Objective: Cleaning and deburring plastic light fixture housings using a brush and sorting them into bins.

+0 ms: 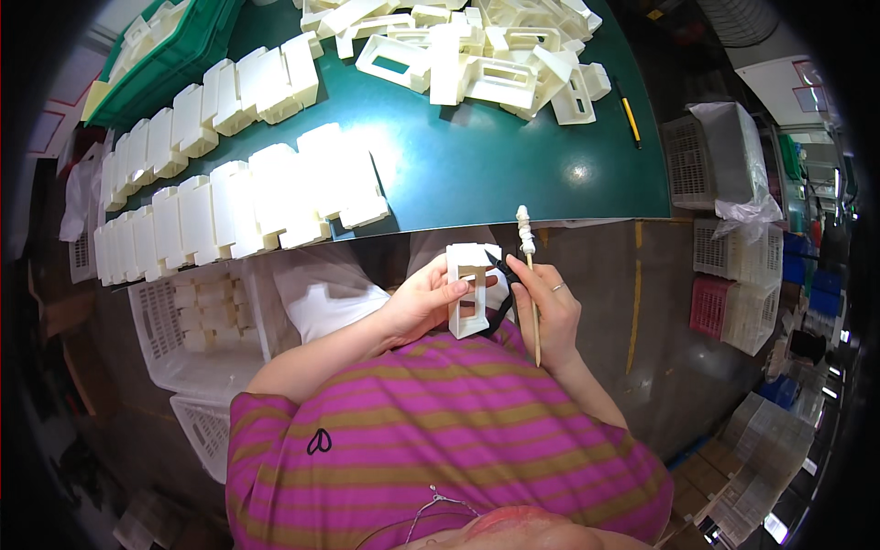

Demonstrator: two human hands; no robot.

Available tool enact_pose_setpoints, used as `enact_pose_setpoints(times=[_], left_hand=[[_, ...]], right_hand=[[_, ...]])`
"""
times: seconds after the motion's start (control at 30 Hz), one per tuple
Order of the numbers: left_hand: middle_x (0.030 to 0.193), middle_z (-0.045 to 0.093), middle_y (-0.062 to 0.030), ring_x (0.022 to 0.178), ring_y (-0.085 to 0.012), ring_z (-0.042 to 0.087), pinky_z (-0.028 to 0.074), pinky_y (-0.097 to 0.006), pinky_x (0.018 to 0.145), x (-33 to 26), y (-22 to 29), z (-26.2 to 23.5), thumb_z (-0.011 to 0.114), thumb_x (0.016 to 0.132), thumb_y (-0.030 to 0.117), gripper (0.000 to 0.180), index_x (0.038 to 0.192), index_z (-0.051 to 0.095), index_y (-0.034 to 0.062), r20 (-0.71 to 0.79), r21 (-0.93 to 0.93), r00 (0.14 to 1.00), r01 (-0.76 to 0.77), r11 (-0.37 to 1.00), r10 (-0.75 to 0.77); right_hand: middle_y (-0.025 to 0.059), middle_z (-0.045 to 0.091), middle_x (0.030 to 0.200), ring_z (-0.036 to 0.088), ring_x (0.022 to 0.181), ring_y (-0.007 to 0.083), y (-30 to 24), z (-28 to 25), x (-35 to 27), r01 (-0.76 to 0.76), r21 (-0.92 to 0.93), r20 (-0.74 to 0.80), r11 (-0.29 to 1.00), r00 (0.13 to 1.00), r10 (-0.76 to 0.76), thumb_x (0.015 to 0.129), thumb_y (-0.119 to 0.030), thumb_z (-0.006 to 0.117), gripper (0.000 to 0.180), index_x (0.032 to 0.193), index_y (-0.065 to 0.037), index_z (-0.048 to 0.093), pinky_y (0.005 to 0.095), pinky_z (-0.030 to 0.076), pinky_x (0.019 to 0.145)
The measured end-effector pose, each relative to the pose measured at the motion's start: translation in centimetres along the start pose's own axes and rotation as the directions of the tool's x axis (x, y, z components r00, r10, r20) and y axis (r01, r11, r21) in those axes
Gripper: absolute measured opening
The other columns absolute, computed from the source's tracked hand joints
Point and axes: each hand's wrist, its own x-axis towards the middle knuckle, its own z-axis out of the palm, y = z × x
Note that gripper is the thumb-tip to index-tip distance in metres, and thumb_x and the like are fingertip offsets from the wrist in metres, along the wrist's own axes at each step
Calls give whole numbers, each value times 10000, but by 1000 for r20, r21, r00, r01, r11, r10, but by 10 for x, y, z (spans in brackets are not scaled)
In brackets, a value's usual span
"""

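Note:
In front of my body, my left hand (pixel 423 298) grips a white plastic housing (pixel 469 323) with a rectangular opening. Its fingers wrap behind the part and the thumb presses on the near side. My right hand (pixel 552 310) is closed around a thin wooden stick (pixel 535 321) whose upper end carries a lumpy white tip (pixel 524 229). The same hand also holds a black pointed tool (pixel 498 264), its end at the housing's upper right edge. Fingers hide most of that tool, so its kind does not show.
A green table (pixel 513 179) lies ahead, with two rows of white housings (pixel 197 215) at left and a loose heap (pixel 495 78) at the back. A green crate (pixel 174 60) stands far left, a yellow pen-like tool (pixel 631 122) at right. Plastic baskets (pixel 165 353) flank me.

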Motion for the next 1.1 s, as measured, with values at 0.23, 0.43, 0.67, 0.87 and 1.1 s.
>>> enact_pose_setpoints(times=[0.23,0.43,0.67,0.87,1.1], left_hand=[[1279,441,-68,1210,-203,419,404,-396,932,-2,-3,4,539,887,136,472,1303,324,80,-10,7,998,-66,998,66],[1278,436,-81,1194,-196,428,392,-359,943,-7,-8,3,548,878,124,533,1332,276,64,78,107,988,-141,984,133],[1236,447,-80,1159,-164,425,346,-319,975,-2,-6,4,573,849,70,567,1330,273,52,-28,88,981,-187,978,190],[1256,412,-86,1190,-172,391,319,-319,988,-2,-11,-3,596,810,34,612,1327,269,34,-64,514,896,-348,784,440],[1239,399,-89,1138,-168,416,373,-311,929,-1,-6,1,582,778,-46,661,1338,237,19,-48,671,864,-343,657,501]], right_hand=[[89,566,797,573,652,230,-1,-3,-3,-11,-33,-16,999,1000,10,761,11,591,292,1044,-55,620,302,447,554],[77,561,789,572,650,244,18,-5,-3,-89,-81,-56,993,995,85,757,1,597,284,1028,-76,631,300,453,563],[116,562,759,520,637,140,23,-16,-1,54,304,-222,951,975,15,941,-290,405,390,853,20,625,223,385,521],[80,460,539,406,472,128,5,-2,-12,-44,763,-63,645,988,141,958,-291,315,537,500,-32,421,234,269,405],[73,451,491,429,458,152,20,1,-13,125,824,-219,553,970,107,934,-239,329,469,540,-14,445,266,295,406]])
